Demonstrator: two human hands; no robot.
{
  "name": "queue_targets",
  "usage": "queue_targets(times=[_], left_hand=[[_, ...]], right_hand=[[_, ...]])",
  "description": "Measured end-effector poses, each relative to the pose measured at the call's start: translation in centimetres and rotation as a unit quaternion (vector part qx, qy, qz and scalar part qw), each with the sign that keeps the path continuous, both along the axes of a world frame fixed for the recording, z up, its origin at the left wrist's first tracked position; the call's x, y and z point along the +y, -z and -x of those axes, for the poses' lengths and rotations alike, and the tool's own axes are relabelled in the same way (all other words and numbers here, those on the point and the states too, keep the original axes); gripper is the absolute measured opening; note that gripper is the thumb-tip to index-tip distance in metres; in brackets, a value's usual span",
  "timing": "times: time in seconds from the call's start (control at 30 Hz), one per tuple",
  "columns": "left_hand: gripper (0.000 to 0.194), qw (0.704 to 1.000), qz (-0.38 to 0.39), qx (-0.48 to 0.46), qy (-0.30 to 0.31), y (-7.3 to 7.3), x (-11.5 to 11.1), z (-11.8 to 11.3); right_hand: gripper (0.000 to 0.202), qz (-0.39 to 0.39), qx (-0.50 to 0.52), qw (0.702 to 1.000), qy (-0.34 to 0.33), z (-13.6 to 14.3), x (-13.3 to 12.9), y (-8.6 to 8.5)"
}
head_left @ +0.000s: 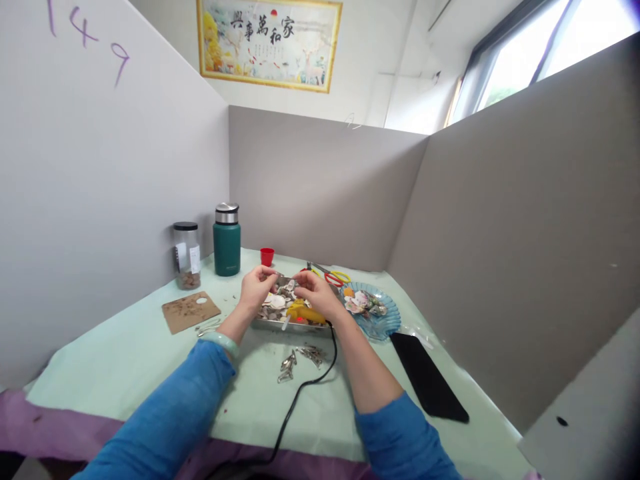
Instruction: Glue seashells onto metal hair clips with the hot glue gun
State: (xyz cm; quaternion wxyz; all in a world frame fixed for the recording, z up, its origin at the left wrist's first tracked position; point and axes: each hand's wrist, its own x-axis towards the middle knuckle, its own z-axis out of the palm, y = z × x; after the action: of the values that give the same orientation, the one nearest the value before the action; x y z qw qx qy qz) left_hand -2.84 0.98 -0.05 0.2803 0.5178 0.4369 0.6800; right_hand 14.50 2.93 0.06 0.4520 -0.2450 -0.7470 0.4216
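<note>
Over a metal tray (265, 325) of shells and small pieces, my left hand (257, 287) is closed in a pinch. Something small and dark shows at its fingertips, too small to name. Close beside it, my right hand (317, 293) has its fingers bent together above the tray; whatever they hold is hidden. Below the right hand, a yellow glue gun (305, 311) lies across the tray among the white shells (277, 302), its black cord (300, 393) running down to the table's front edge. The two hands are slightly apart.
Metal clips (287, 365) lie before the tray. To the right are a blue plate (393, 323) of shell pieces, scissors (335, 277) and a black phone-like slab (427, 377). Leftward stand a green flask (227, 247), a jar (187, 257), a red cup (267, 257) and brown cardboard (185, 317).
</note>
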Motion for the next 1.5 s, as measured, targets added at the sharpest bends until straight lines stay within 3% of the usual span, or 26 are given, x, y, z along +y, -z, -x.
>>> queue_targets(times=[0.43, 0.97, 1.5], left_hand=[[0.021, 0.997, -0.018, 0.030, 0.074, 0.5, 0.1, -0.4], [0.010, 0.984, -0.081, 0.156, 0.030, 1.3, -0.1, -0.8], [0.010, 0.985, -0.081, 0.149, 0.042, 1.4, 0.0, -0.9]], right_hand=[[0.035, 0.150, 0.148, 0.977, -0.019, -0.7, -0.5, 0.4], [0.029, 0.059, 0.068, 0.990, 0.109, 0.6, -1.5, 0.0], [0.029, 0.048, 0.056, 0.990, 0.118, 0.5, -1.4, 0.3]])
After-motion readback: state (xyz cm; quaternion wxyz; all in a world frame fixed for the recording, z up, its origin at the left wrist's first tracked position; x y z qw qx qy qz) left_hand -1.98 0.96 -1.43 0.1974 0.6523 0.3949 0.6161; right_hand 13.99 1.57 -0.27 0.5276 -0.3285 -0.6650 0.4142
